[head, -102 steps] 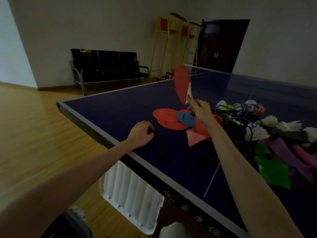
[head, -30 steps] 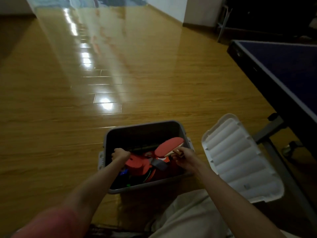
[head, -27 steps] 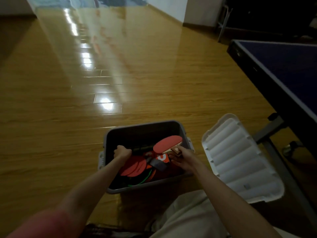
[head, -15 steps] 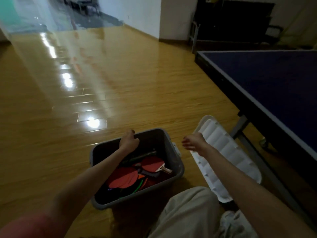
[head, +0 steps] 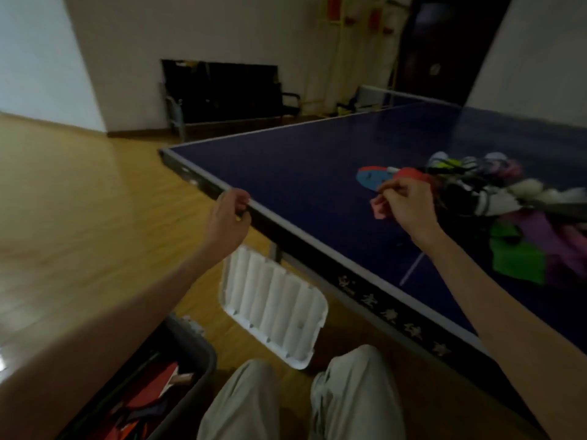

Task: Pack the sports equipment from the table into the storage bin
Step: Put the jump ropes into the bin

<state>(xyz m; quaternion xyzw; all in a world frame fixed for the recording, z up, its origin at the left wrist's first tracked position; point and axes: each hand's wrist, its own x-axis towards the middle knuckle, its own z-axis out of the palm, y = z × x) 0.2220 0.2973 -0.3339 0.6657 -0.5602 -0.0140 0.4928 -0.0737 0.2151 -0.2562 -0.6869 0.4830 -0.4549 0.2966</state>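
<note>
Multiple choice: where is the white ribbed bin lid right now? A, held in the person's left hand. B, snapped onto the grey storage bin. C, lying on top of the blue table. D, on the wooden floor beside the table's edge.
D: the white lid lies on the floor below the table edge, apart from the open storage bin, and the left hand is at the table edge.

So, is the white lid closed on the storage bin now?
No, the white lid lies on the floor beside the table leg, and the storage bin stands open with paddles inside.
</note>
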